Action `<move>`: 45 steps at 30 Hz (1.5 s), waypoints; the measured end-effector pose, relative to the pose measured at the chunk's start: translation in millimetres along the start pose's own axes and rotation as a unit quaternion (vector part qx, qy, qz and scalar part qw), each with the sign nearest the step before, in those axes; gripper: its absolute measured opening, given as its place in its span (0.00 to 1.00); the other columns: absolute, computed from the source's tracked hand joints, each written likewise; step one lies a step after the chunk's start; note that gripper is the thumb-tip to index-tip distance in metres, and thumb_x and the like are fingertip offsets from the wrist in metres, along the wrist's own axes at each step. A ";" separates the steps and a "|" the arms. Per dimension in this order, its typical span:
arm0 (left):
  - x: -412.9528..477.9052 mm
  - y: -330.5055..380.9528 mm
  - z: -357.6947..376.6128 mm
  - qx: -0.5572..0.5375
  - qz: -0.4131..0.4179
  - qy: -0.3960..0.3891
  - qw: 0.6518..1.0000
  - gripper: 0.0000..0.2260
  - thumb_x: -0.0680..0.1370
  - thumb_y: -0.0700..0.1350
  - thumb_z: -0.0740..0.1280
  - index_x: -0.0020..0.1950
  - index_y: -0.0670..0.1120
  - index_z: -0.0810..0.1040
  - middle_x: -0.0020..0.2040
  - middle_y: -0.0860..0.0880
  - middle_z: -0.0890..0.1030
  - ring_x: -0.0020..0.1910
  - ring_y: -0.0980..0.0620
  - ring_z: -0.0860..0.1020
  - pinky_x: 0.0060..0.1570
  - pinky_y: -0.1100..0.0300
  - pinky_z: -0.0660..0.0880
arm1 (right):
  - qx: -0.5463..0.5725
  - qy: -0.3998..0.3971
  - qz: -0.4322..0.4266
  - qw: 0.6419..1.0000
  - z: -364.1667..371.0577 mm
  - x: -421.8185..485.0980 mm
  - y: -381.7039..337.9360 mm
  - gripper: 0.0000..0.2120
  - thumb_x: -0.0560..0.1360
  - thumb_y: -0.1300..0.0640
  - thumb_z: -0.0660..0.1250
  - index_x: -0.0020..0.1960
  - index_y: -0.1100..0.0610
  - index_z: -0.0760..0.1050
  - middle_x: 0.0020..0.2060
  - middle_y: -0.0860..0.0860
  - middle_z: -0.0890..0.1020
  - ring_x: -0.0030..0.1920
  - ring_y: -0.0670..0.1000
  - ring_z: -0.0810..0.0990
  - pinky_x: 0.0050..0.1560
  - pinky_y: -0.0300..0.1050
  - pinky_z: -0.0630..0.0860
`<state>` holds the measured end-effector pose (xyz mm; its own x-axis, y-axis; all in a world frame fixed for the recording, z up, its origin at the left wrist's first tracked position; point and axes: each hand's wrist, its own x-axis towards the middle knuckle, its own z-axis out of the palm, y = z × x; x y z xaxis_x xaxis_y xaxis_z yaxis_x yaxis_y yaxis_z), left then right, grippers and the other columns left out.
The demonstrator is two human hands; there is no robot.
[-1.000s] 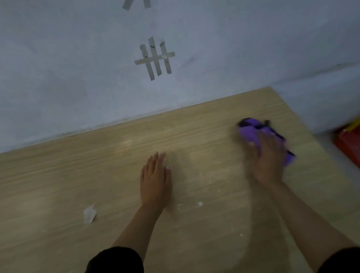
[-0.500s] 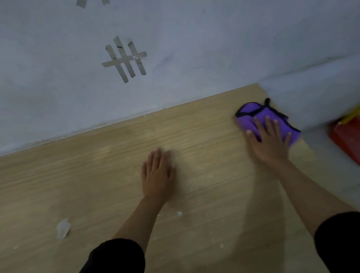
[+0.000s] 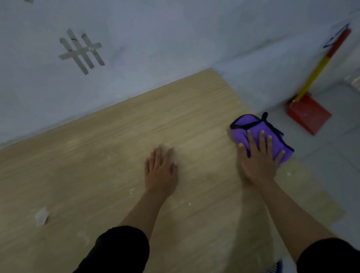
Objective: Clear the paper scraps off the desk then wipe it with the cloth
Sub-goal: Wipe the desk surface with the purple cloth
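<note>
A purple cloth [image 3: 243, 128] with black trim lies at the right edge of the light wooden desk [image 3: 107, 145], part of it hanging past the edge. My right hand [image 3: 259, 158] presses flat on it with straight, spread fingers. My left hand [image 3: 160, 170] rests flat on the bare desk near the middle, palm down. A crumpled white paper scrap [image 3: 41, 217] sits on the desk to the left. Tiny white crumbs [image 3: 132, 190] dot the wood around my hands.
A grey wall [image 3: 162, 36] with crossed tape strips [image 3: 81, 51] runs along the desk's far edge. On the grey floor to the right stands a red dustpan [image 3: 309, 116] with a yellow and red handle [image 3: 322, 64]. The desk's right edge falls off just past the cloth.
My right hand has slid the cloth farther right, up to the desk's edge, and its fingers have spread. The camera has turned right. My left hand has stayed flat on the desk.
</note>
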<state>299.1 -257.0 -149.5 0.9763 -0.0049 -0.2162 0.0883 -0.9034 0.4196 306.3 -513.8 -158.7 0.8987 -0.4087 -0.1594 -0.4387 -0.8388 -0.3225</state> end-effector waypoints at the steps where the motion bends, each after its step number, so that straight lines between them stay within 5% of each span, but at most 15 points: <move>1: -7.8 1.3 2.2 0.000 0.004 -0.003 1.000 0.22 0.80 0.52 0.52 0.74 0.55 0.54 0.78 0.48 0.48 0.76 0.49 0.45 0.74 0.52 0.42 | 0.003 0.006 0.020 1.000 -2.0 -9.0 10.9 0.26 0.78 0.38 0.46 0.74 0.40 0.46 0.76 0.46 0.45 0.75 0.49 0.40 0.69 0.64 0.34; 7: -62.2 -13.9 4.7 0.015 0.018 -0.002 1.000 0.22 0.81 0.53 0.51 0.74 0.55 0.53 0.78 0.48 0.47 0.76 0.49 0.45 0.74 0.52 0.42 | 0.018 0.028 0.118 0.992 -10.7 -64.5 63.8 0.27 0.77 0.37 0.44 0.74 0.41 0.45 0.76 0.48 0.45 0.75 0.50 0.40 0.70 0.68 0.37; 13: -125.2 -59.1 3.5 -0.002 0.014 0.017 1.000 0.28 0.75 0.60 0.43 0.74 0.55 0.54 0.78 0.49 0.49 0.77 0.51 0.46 0.74 0.53 0.43 | 0.018 0.050 0.110 0.992 9.5 -146.6 49.4 0.26 0.78 0.39 0.45 0.75 0.42 0.46 0.76 0.50 0.47 0.76 0.52 0.41 0.71 0.65 0.39; 16: -154.7 -79.2 1.5 -0.034 0.037 0.053 0.997 0.31 0.73 0.61 0.38 0.74 0.55 0.56 0.77 0.50 0.54 0.76 0.52 0.49 0.74 0.55 0.45 | 0.018 0.040 0.033 0.998 33.0 -198.4 10.9 0.26 0.78 0.41 0.50 0.74 0.42 0.50 0.76 0.51 0.50 0.76 0.53 0.44 0.72 0.65 0.38; 21: -188.6 -88.7 -12.2 -0.023 0.133 0.119 0.984 0.21 0.79 0.53 0.47 0.68 0.51 0.68 0.72 0.52 0.68 0.73 0.55 0.61 0.73 0.55 0.51 | 0.073 -0.019 -0.137 0.988 69.2 -295.0 -62.3 0.29 0.74 0.40 0.41 0.73 0.44 0.55 0.75 0.49 0.52 0.75 0.50 0.46 0.72 0.56 0.36; 23: -200.0 -89.9 -9.4 0.006 0.213 0.107 0.971 0.18 0.80 0.50 0.50 0.67 0.50 0.69 0.70 0.51 0.70 0.71 0.55 0.64 0.71 0.54 0.54 | 0.172 -0.063 -0.159 0.970 68.6 -319.4 -79.8 0.26 0.76 0.42 0.44 0.73 0.48 0.59 0.74 0.48 0.58 0.74 0.46 0.52 0.74 0.54 0.44; 25: -212.4 -88.1 -6.5 -0.003 0.254 0.036 0.967 0.20 0.80 0.52 0.49 0.71 0.52 0.63 0.73 0.52 0.66 0.72 0.56 0.61 0.72 0.56 0.54 | 0.317 -0.090 -0.118 0.937 56.4 -326.3 -84.7 0.19 0.80 0.51 0.51 0.69 0.51 0.66 0.68 0.50 0.71 0.66 0.45 0.67 0.68 0.48 0.63; 28: -223.2 -81.7 3.7 0.038 0.198 -0.017 0.979 0.26 0.77 0.62 0.44 0.75 0.57 0.50 0.74 0.50 0.64 0.74 0.53 0.60 0.72 0.53 0.53 | 0.361 -0.044 -0.104 0.926 37.6 -319.3 -74.8 0.15 0.80 0.59 0.55 0.64 0.54 0.72 0.59 0.53 0.77 0.56 0.47 0.74 0.55 0.40 0.70; 31: -229.4 -61.1 14.1 0.125 0.115 -0.034 0.985 0.34 0.72 0.69 0.42 0.75 0.53 0.54 0.71 0.41 0.67 0.71 0.44 0.64 0.70 0.46 0.57 | 0.357 0.013 -0.122 0.926 35.1 -301.5 -58.8 0.15 0.80 0.59 0.55 0.65 0.56 0.71 0.60 0.54 0.75 0.58 0.47 0.72 0.57 0.40 0.67; 36: -250.7 -68.8 27.5 0.129 -0.007 -0.055 0.990 0.29 0.74 0.66 0.44 0.69 0.56 0.68 0.61 0.44 0.79 0.62 0.46 0.76 0.59 0.47 0.73 | 0.315 -0.007 -0.115 0.942 52.0 -280.7 -43.1 0.17 0.80 0.59 0.54 0.69 0.56 0.66 0.66 0.55 0.71 0.65 0.51 0.68 0.63 0.42 0.62; 41: -279.2 -142.4 -6.6 0.120 -0.082 0.045 0.988 0.21 0.72 0.56 0.53 0.61 0.59 0.76 0.59 0.52 0.81 0.56 0.46 0.80 0.50 0.47 0.77 | 0.237 -0.026 -0.165 0.957 60.8 -286.7 -42.4 0.17 0.80 0.59 0.54 0.68 0.60 0.67 0.69 0.58 0.67 0.70 0.55 0.62 0.71 0.51 0.58; 45: -306.2 -202.2 -34.3 0.065 -0.151 0.101 0.981 0.29 0.66 0.49 0.49 0.66 0.57 0.70 0.72 0.54 0.67 0.70 0.48 0.67 0.65 0.45 0.65 | 0.147 -0.018 -0.237 0.960 64.3 -301.6 -48.7 0.23 0.77 0.52 0.47 0.64 0.61 0.70 0.68 0.60 0.68 0.69 0.59 0.62 0.70 0.56 0.59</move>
<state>-11.0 -58.1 -138.0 0.9295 0.3453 -0.1296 0.3674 -0.8973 0.2446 56.5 -326.6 -154.9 0.9991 0.0112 0.0398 0.0333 -0.7877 -0.6152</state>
